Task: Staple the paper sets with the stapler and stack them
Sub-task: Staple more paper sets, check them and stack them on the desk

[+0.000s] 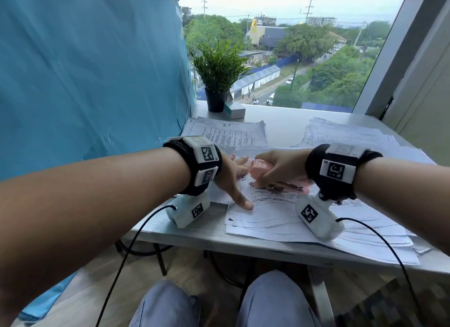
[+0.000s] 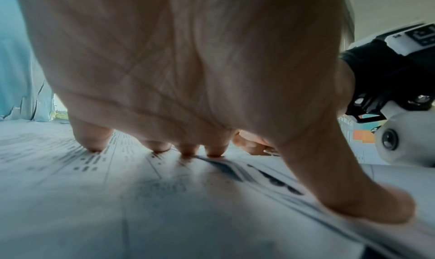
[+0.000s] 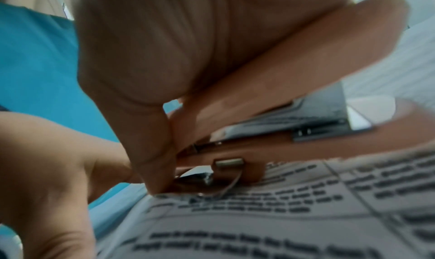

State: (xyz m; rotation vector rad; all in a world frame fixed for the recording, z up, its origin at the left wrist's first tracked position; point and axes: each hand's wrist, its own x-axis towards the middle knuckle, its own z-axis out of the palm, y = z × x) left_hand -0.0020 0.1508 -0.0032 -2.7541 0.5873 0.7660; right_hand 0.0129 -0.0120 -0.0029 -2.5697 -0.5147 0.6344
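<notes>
**deskjockey:** Pink stapler [image 1: 261, 169] is in the right hand [image 1: 280, 167], fingers wrapped over the top and thumb underneath near its nose, and the nose is at the top-left corner of the paper set [image 1: 272, 205]. In the right wrist view you can see the metal of the stapler [image 3: 235, 162] sitting right over the printed sheet [image 3: 259, 216]. Can't tell whether the corner is actually fed into the mouth, too blurry.

**paperpusher:** And the other hand?

**deskjockey:** Left hand [image 1: 231, 178] is flat and spread on the same sheet, nothing gripped. Fingertips [image 2: 214, 152] are pressing the paper [image 2: 141, 188] down just beside the stapler's nose, thumb [image 1: 243, 202] splayed toward the person, along the set's left edge.

**paperpusher:** How much room around there?

**deskjockey:** Tight-ish. Under the hands there's a fanned pile of loose sheets [image 1: 353, 234] that runs past the near edge of the white table [image 1: 170, 227] on the right. Beyond the fingers sits another stack of printed pages [image 1: 231, 132], and a further pile [image 1: 353, 136] lies beyond the right wrist. Bare tabletop shows between those two far stacks and in a strip at the near left corner. A blue sheet [image 1: 85, 71] hangs right along the table's left edge. At the back by the window [image 1: 292, 22] there's a potted plant [image 1: 218, 68] with a small white box [image 1: 235, 110] touching the pot.
</notes>
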